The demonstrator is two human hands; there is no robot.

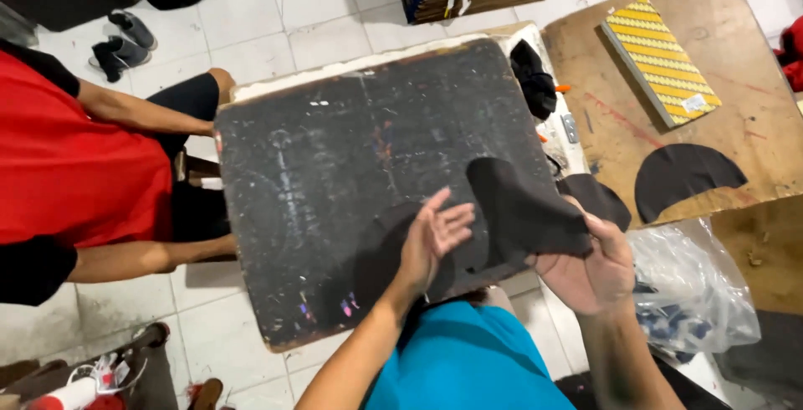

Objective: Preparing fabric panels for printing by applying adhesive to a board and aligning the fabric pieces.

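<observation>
Black fabric piece (523, 209) over dark work board (376, 184), right hand (590, 268) pinching its edge.
Left hand (435, 238) flat, fingers spread, pressing a second dark piece (381, 251); loose pinch could let fabric slip or crease.

Scuffed black board (335, 167); on it, flat dark fabric piece (381, 251)

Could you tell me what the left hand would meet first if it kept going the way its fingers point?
Probably the dark curved fabric piece held up by the right hand; the left hand points at it.
</observation>
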